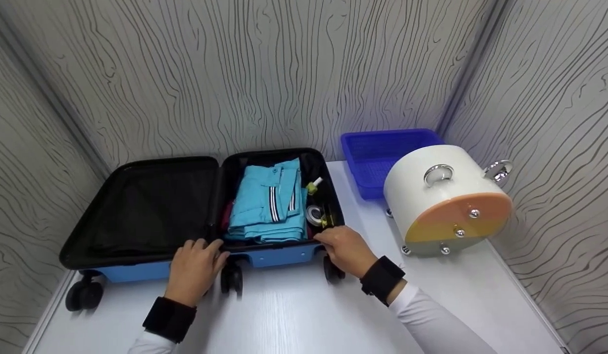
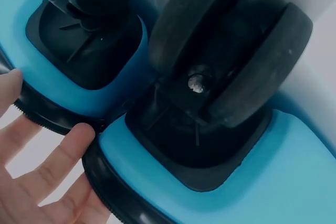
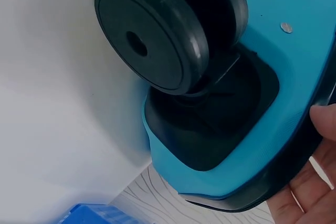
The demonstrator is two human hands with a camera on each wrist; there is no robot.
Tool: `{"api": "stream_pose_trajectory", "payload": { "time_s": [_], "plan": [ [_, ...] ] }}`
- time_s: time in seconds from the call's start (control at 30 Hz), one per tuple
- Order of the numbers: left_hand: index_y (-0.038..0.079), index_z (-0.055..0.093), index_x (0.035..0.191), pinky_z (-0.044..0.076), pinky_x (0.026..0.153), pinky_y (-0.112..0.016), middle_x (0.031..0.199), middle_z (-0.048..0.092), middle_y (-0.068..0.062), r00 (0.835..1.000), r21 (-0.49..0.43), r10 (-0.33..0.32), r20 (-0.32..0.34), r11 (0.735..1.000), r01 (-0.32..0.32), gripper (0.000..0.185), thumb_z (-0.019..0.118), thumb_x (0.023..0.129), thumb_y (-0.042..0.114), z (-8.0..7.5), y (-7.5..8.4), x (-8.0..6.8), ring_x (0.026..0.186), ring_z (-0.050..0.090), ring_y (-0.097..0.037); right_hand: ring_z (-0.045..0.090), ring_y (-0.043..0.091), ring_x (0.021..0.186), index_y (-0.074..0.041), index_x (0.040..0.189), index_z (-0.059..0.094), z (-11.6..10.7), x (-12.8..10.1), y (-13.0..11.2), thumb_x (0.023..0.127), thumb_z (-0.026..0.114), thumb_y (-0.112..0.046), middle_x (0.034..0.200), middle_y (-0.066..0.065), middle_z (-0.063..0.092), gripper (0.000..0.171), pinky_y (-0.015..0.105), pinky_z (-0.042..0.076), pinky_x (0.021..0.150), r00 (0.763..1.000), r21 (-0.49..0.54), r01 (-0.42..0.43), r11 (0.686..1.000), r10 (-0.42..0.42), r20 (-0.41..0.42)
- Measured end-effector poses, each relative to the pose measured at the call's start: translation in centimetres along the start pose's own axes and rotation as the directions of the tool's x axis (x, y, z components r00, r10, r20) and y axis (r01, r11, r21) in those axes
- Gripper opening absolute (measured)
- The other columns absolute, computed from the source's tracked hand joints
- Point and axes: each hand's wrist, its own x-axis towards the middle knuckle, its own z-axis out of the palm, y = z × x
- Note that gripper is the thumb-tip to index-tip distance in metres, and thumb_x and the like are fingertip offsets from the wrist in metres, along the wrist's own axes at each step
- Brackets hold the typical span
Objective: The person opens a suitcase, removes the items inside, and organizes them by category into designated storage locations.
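An open blue suitcase (image 1: 279, 255) lies flat on the white table (image 1: 294, 314). Its left half (image 1: 151, 206) shows bare black lining. Its right half holds folded light-blue clothes (image 1: 269, 206), a small bottle (image 1: 314, 186) and a tape roll (image 1: 314, 214). My left hand (image 1: 200, 253) rests on the near rim by the hinge, above the middle wheels (image 1: 231, 279); its straight fingers (image 2: 58, 166) touch the black rim beside a wheel (image 2: 231, 56). My right hand (image 1: 336, 243) grips the near right corner of the rim, and its palm (image 3: 312, 187) wraps the edge next to a wheel (image 3: 157, 40).
A blue plastic basket (image 1: 378, 152) stands at the back right. In front of it lies a white drum (image 1: 432, 196) with an orange-and-yellow face and metal rings. Patterned grey walls close in on three sides. Bare tabletop lies in front of the suitcase.
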Motion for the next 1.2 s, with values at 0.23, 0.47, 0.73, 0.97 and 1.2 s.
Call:
{"api": "stream_pose_trajectory", "payload": {
  "time_s": [0.23,0.47,0.73,0.97,1.2],
  "plan": [
    [0.005,0.080,0.118,0.056,0.071,-0.052,0.093,0.073,-0.020,1.000,-0.019,-0.016,-0.006,1.000,0.016,0.031,0.084,0.097,0.028,-0.1,-1.2,-0.2,0.080,0.064,-0.038,0.078,0.029,0.098,-0.001,0.116,0.081,0.5,1.0,-0.7,0.095,0.073,0.004,0.105,0.010,0.083,0.023,0.046,0.062,0.094,1.000,0.005,0.012,1.000,-0.012,0.013],
    [0.004,0.080,0.118,0.058,0.072,-0.053,0.097,0.074,-0.022,0.999,-0.028,-0.032,-0.004,0.999,0.032,0.031,0.082,0.098,0.028,-0.5,-2.1,-0.3,0.082,0.064,-0.039,0.078,0.028,0.097,-0.003,0.116,0.081,1.2,2.0,-1.2,0.096,0.072,0.005,0.105,0.010,0.083,0.023,0.045,0.063,0.092,1.000,0.008,0.025,1.000,-0.025,0.013],
    [0.004,0.080,0.119,0.057,0.076,-0.054,0.098,0.072,-0.021,0.999,-0.023,-0.052,0.005,0.998,0.052,0.031,0.081,0.099,0.028,-0.4,-2.5,-0.4,0.083,0.063,-0.038,0.078,0.027,0.099,-0.004,0.117,0.081,1.6,2.3,-1.3,0.097,0.071,0.004,0.107,0.008,0.083,0.023,0.045,0.061,0.095,0.999,-0.008,0.048,0.999,-0.048,0.006],
    [0.002,0.079,0.123,0.059,0.086,-0.060,0.120,0.064,-0.031,0.993,-0.077,-0.115,0.028,0.990,0.117,0.033,0.081,0.100,0.026,-0.2,-2.4,-0.4,0.095,0.068,-0.046,0.078,0.029,0.102,-0.002,0.120,0.080,1.1,2.5,-1.2,0.100,0.070,-0.002,0.110,0.011,0.082,0.023,0.047,0.062,0.096,0.998,0.016,0.040,0.999,-0.041,0.044],
    [0.003,0.077,0.125,0.059,0.093,-0.066,0.135,0.059,-0.041,0.989,-0.088,-0.138,0.046,0.986,0.141,0.034,0.080,0.100,0.026,0.0,-2.3,-0.5,0.107,0.069,-0.056,0.077,0.030,0.100,-0.001,0.111,0.082,-0.1,2.1,0.3,0.102,0.071,-0.008,0.106,0.012,0.082,0.016,0.047,0.063,0.091,0.999,0.073,-0.001,0.997,0.004,-0.042]
  ]
}}
